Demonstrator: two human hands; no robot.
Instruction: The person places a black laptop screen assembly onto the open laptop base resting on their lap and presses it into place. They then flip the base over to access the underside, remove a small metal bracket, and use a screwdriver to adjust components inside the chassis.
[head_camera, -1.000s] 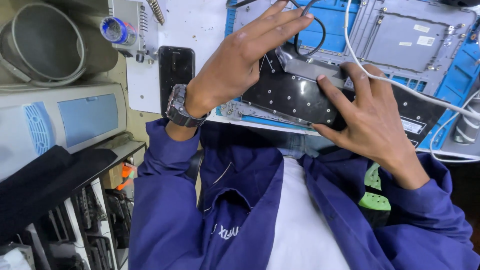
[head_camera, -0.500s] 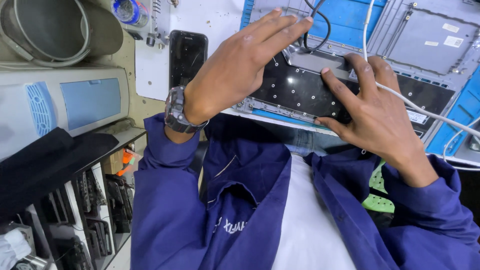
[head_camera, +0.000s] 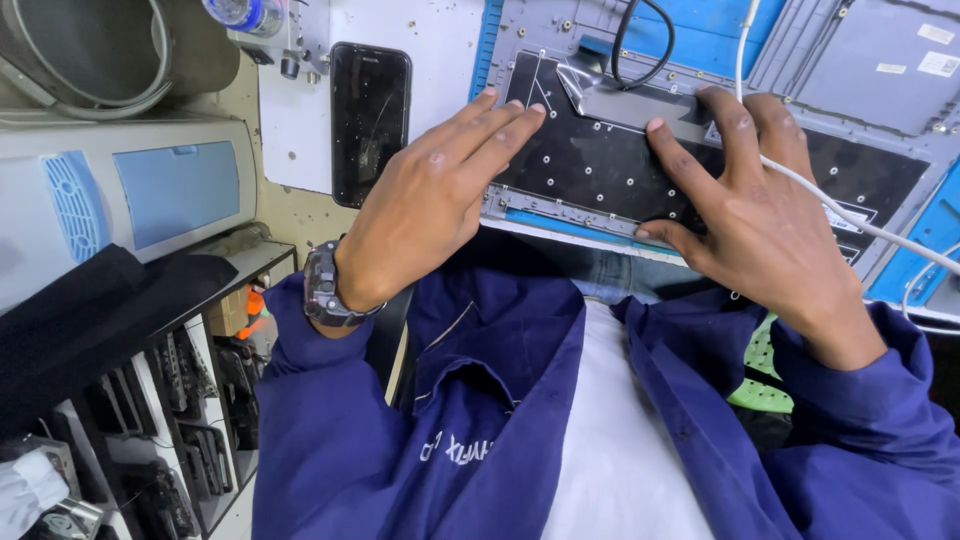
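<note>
A black laptop keyboard backplate (head_camera: 600, 165) lies screw-side up in a grey laptop shell (head_camera: 890, 190) on a blue mat. My left hand (head_camera: 430, 210), wearing a dark wristwatch, rests flat with fingers spread over the plate's left end. My right hand (head_camera: 750, 220) lies flat on the plate's middle, fingers apart, thumb along the near edge. Neither hand holds anything. A silver foil strip (head_camera: 590, 90) and a black cable loop (head_camera: 640, 50) sit just beyond the fingertips. A white cable (head_camera: 850, 215) crosses over my right hand.
A black phone (head_camera: 370, 120) with a cracked screen lies on a white board to the left. Further left stand a grey machine with a blue panel (head_camera: 170, 190) and a metal pot (head_camera: 90, 50). Shelves with parts (head_camera: 180, 400) are below left. Another grey panel (head_camera: 890, 60) lies at the back right.
The view has shifted closer over the bench. Both hands have slid down onto the keyboard plate and lie flatter on it; the left hand has moved toward the plate's left end.
</note>
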